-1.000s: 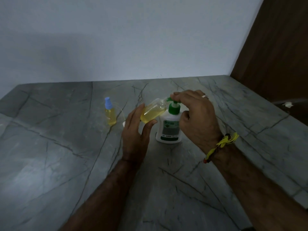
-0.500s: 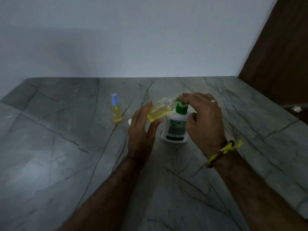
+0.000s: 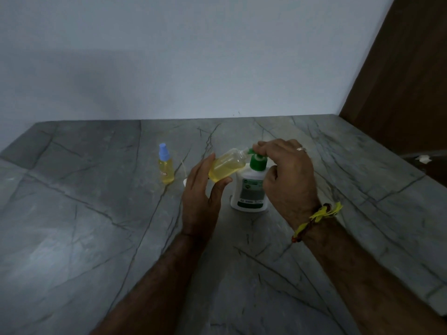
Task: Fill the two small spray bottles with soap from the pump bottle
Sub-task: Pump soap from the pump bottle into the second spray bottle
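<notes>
My left hand (image 3: 200, 201) holds an uncapped small clear bottle (image 3: 226, 168) half full of yellow soap, tilted with its mouth at the green nozzle of the pump bottle. The white pump bottle (image 3: 250, 189) with a green pump head stands upright on the grey stone counter (image 3: 96, 238). My right hand (image 3: 287, 180) rests over the pump head, fingertips on top of it. A second small spray bottle (image 3: 165, 169) with a blue cap and yellow soap stands upright to the left, apart from both hands.
A small white piece (image 3: 185, 182), partly hidden by my left hand, lies between the capped bottle and that hand. A pale wall runs behind the counter. A brown wooden panel (image 3: 406, 68) rises at the right, by the counter's right edge.
The view has shifted a little, so everything sits slightly further right and lower. Both hands keep the same hold on the small bottle and the pump head.
</notes>
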